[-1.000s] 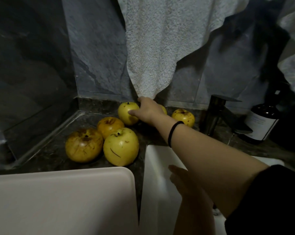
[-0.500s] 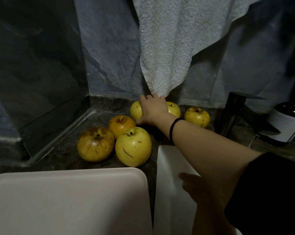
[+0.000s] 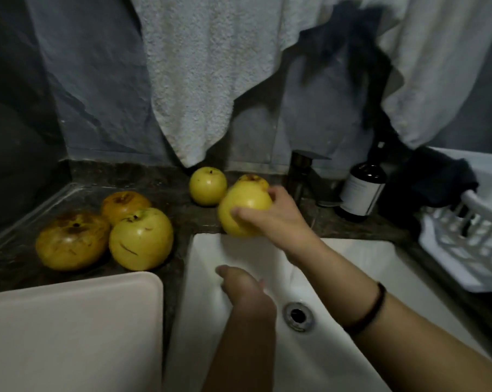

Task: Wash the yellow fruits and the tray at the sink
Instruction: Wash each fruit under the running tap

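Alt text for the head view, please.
The right hand holds a yellow fruit above the back edge of the sink; the left hand is empty inside it. Five more fruits sit on the counter beside a tray.

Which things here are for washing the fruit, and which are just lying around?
For the job:
- held fruit, gripped by the right hand
- five other yellow fruits on the counter
- tray
- sink, with the left hand over it
- faucet

Just lying about:
- hanging towel
- dark bottle
- white basket
- dark cloth
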Motion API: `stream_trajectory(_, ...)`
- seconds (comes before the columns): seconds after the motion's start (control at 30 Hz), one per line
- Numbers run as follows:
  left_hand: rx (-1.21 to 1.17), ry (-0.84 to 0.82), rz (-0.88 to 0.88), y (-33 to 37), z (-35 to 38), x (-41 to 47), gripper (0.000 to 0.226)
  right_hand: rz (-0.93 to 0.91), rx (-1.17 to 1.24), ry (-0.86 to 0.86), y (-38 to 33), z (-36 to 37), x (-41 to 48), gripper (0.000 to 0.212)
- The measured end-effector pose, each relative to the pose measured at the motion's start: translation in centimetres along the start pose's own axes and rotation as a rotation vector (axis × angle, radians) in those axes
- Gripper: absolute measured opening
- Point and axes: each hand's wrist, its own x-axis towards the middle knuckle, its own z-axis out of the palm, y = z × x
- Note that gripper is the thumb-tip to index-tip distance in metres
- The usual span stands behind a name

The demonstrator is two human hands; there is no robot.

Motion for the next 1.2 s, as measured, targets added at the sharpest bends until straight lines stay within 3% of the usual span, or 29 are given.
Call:
stream_trajectory(0.2, 0.105, -0.038, 0.017, -0.5, 0.7, -1.6, 0.059, 0.193, -0.265, -0.006, 8.9, -5.0, -2.5, 0.078)
stream_trajectory(0.47, 0.437, -0.074, 0.124, -0.8, 1.2, -2.4, 0.051, 0.051, -0.371, 0.105, 11.8, -6.4, -1.4, 0.081)
stream_trajectory(0.8, 0.799, -0.277, 0.171, -2.9, 6.2, -4.7, 0.03, -0.002, -0.338, 0.203, 12.1, -6.6, -1.5, 0.096)
stream_trajectory(0.97, 0.786, -0.377, 0.13, -4.4, 6.5, -3.5, 0.053, -0.068, -0.381, 0.217, 12.0, -6.5, -1.7, 0.092)
stream_trajectory(1.2, 0.644, -0.409, 0.077, -5.0, 6.4, -1.3, 0.054, -0.196, -0.42, 0.182, 12.2, -6.1, -1.5, 0.088)
